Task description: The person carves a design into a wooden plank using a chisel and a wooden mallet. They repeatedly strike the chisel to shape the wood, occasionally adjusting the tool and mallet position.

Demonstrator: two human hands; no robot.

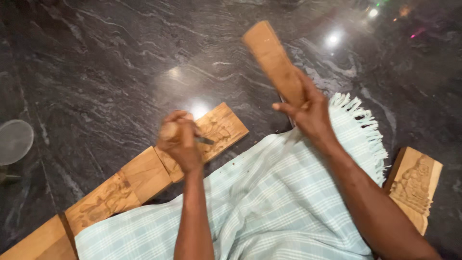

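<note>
Left hand: the left hand was closed around a chisel, its rounded wooden handle end showing at the top of the fist and the dark metal blade pointing toward 3 o'clock.
Chisel: its tip lay on the carved end of the plank, near the centre of the view.
Right hand: the right hand was wrapped tightly around the lower end of a mallet, thumb stretched toward 9 o'clock.
Mallet: a flat wooden club, raised off the floor and tilted, its broad end pointing toward 11 o'clock, well apart from the chisel.
Plank: a long pale board lying on the floor, running from 7 o'clock up to the centre, with relief carving at the upper end and another carved patch lower down; the cloth covered part of its lower edge.
Cloth: a light green checked cloth with a fringed edge lay over the person's lap, filling the 6 o'clock area.
Block: a smaller carved wooden block lay on the floor at 4 o'clock, just beside the cloth.
Bowl: a clear round bowl sat at 9 o'clock, at the frame's edge.
Floor: dark polished stone floor with pale veins and light glare.
</note>
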